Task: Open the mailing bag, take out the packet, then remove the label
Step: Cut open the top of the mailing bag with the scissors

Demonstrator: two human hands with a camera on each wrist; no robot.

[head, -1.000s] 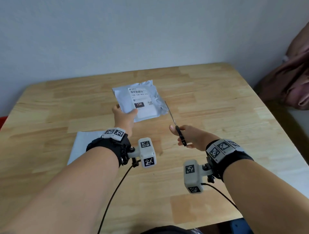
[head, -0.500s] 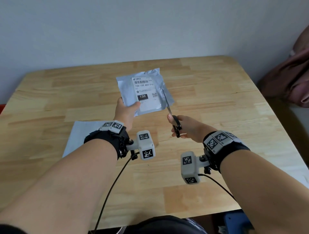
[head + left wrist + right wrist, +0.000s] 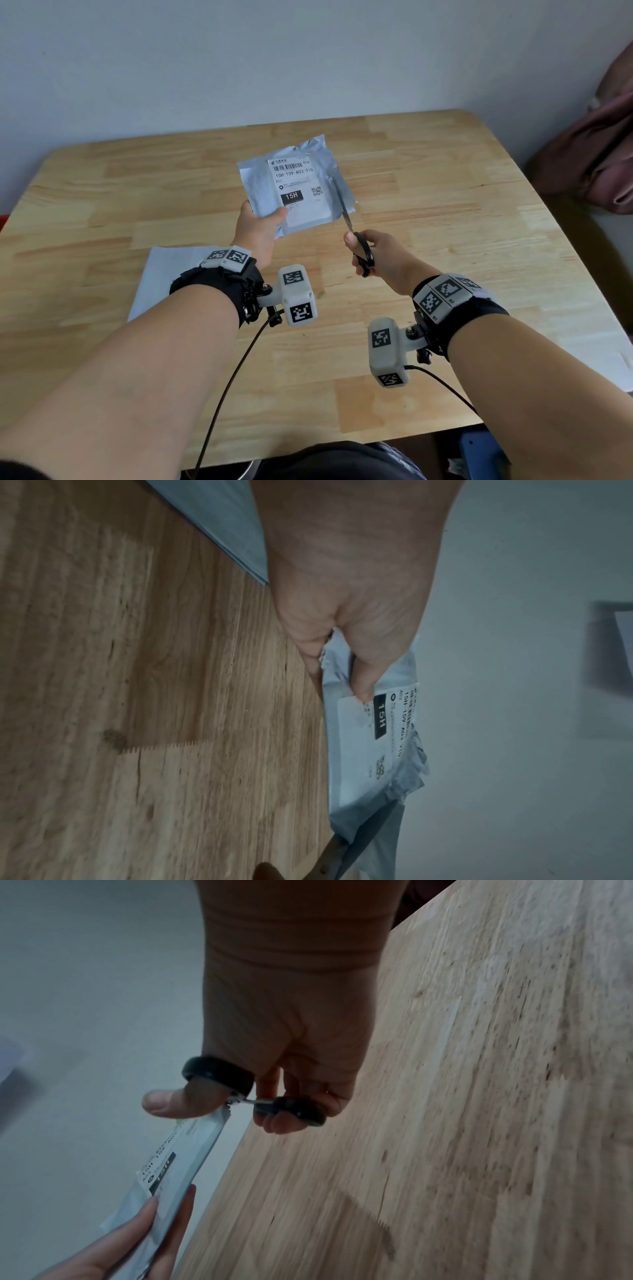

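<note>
A grey mailing bag [image 3: 263,178], its white label [image 3: 299,192] facing up, is held in the air above a wooden worktop [image 3: 445,212]. The left hand [image 3: 257,229] pinches the bag's near left corner, thumb on top. At the bag's right edge, scissors [image 3: 356,236] bite into the plastic, the right hand [image 3: 380,257] gripping their black loops. A white sheet [image 3: 164,274] lies below the left wrist.

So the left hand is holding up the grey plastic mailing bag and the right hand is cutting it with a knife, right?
Not quite. The left hand does hold up the grey plastic mailing bag, but the right hand is cutting it with black-handled scissors, not a knife. The right wrist view shows thumb and fingers through the handle loops.
</note>
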